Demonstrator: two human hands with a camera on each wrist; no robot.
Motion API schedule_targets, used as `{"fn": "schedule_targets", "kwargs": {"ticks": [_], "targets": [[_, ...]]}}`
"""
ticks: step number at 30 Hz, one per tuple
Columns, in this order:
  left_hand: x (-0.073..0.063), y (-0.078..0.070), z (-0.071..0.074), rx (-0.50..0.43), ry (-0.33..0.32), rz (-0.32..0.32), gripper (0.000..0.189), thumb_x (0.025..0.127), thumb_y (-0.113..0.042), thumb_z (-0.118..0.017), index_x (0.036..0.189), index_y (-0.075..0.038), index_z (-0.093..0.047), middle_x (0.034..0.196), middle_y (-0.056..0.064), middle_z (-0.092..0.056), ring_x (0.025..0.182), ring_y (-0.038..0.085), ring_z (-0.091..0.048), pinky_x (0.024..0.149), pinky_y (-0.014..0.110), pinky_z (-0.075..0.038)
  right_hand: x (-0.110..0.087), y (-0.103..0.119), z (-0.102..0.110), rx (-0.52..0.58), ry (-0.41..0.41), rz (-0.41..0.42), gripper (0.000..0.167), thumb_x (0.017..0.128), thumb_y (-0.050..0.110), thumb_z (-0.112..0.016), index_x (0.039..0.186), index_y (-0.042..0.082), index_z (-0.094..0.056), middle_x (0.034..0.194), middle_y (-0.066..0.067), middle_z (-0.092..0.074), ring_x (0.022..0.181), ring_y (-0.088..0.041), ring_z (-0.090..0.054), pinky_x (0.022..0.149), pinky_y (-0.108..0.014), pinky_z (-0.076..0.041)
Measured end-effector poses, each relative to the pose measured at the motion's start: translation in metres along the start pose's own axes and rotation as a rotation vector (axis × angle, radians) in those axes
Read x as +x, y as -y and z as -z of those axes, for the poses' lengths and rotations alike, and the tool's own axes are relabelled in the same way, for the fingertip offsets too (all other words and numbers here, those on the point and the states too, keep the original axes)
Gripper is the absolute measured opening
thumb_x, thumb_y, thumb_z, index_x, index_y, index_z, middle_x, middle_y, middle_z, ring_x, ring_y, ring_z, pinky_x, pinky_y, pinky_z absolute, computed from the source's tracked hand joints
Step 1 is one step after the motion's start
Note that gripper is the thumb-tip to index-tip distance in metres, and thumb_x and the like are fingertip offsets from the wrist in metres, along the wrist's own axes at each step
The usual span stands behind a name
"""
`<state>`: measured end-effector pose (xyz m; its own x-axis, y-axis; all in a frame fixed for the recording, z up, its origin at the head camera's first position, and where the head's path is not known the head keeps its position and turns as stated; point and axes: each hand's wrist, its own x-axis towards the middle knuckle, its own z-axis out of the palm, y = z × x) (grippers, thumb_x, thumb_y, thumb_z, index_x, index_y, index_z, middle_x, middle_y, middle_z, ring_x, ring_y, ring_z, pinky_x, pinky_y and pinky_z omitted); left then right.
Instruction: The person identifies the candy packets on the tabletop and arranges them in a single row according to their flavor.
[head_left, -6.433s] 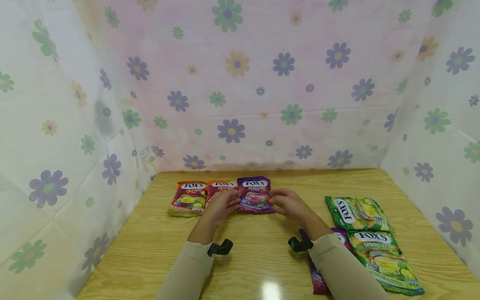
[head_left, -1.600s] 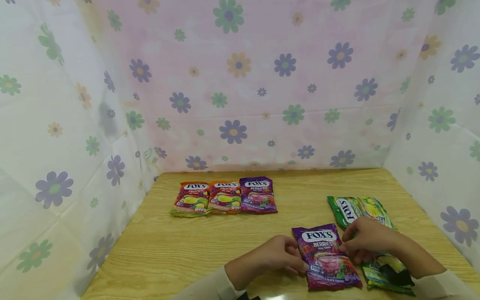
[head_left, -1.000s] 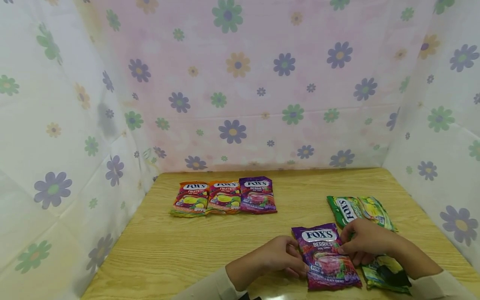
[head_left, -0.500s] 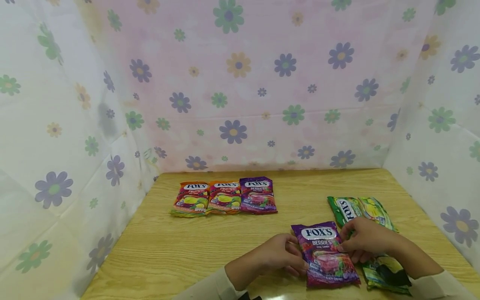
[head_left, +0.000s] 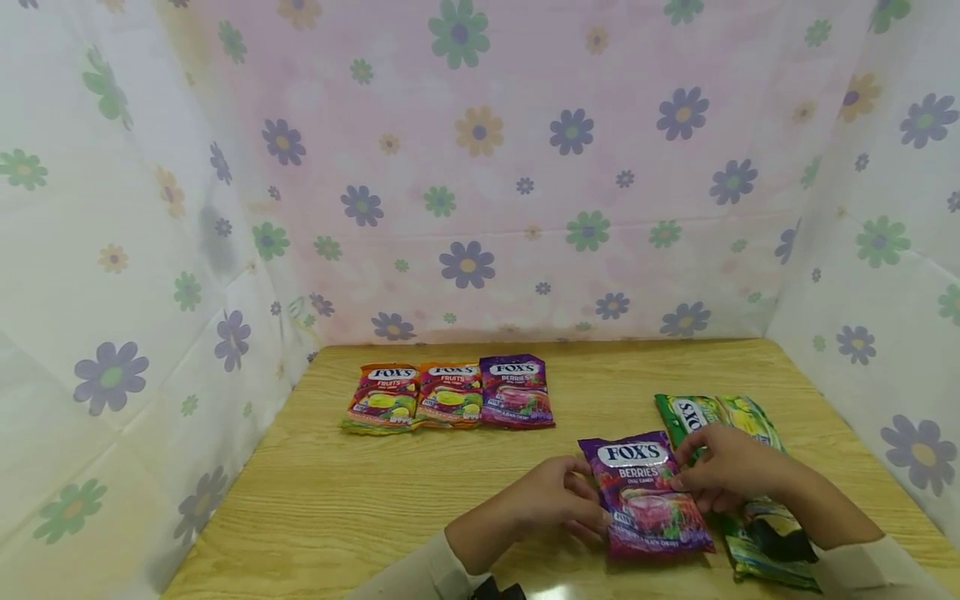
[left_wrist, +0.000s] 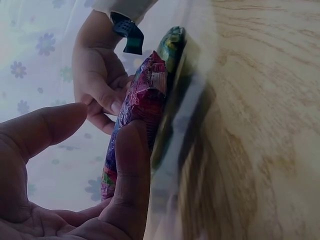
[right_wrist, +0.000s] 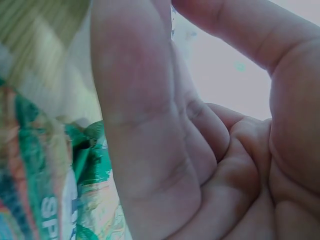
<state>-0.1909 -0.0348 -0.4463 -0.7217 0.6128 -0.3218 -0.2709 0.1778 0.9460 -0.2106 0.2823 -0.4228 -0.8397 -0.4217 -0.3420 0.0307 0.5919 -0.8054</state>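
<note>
A purple FOX'S Berries candy bag (head_left: 647,498) is held between both hands, front side up. My left hand (head_left: 557,505) grips its lower left edge with curled fingers. At the upper right edge, my right hand (head_left: 731,468) pinches the bag between thumb and fingers. In the left wrist view the bag (left_wrist: 140,100) appears edge-on, raised off the wooden surface, with a finger under it. The right wrist view shows mostly the palm and fingers of the right hand (right_wrist: 165,130); the bag itself is largely hidden there.
Two orange Fruits bags (head_left: 382,398) and another purple Berries bag (head_left: 516,392) form a row at the back left of the wooden table (head_left: 360,508). A green Springs bag (head_left: 742,417) lies behind my right hand, another green bag (head_left: 765,550) partly under that arm. Flowered cloth (head_left: 517,183) encloses the table.
Both hands have gone from the back row to the second purple bag at the right front. Over the last half second the bag has risen slightly, shifting back and left with both hands.
</note>
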Motion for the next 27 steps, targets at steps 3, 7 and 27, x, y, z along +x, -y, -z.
{"fn": "schedule_targets", "kwargs": {"ticks": [3,7,27], "targets": [[0.001,-0.002,0.001,-0.007,-0.014,-0.015,0.056,0.085,-0.003,-0.078,0.136,-0.008,-0.056,0.112,0.01,-0.068,0.092,0.022,-0.072,0.082,0.04,-0.064,0.002,0.002,0.002,0.004,0.0,0.023,0.038,0.092,0.026,-0.079,0.113,-0.003,-0.066,0.071,-0.013,-0.073,0.062,-0.027,-0.072,0.057,-0.041,-0.062],[0.002,-0.004,0.003,-0.037,-0.018,-0.041,0.063,0.085,-0.002,-0.077,0.142,-0.005,-0.051,0.113,0.012,-0.066,0.086,0.023,-0.073,0.077,0.041,-0.065,0.002,0.006,0.005,0.013,-0.012,0.063,0.041,0.093,0.024,-0.077,0.118,-0.006,-0.065,0.072,-0.014,-0.073,0.063,-0.029,-0.072,0.058,-0.042,-0.063],[0.011,-0.022,0.023,-0.026,-0.125,-0.086,0.07,0.086,-0.015,-0.084,0.147,-0.011,-0.051,0.119,0.01,-0.065,0.088,0.026,-0.075,0.078,0.04,-0.065,0.015,0.033,0.019,0.004,-0.101,0.088,0.048,0.094,0.027,-0.077,0.126,-0.006,-0.063,0.079,-0.011,-0.075,0.074,-0.034,-0.074,0.067,-0.044,-0.064]]}}
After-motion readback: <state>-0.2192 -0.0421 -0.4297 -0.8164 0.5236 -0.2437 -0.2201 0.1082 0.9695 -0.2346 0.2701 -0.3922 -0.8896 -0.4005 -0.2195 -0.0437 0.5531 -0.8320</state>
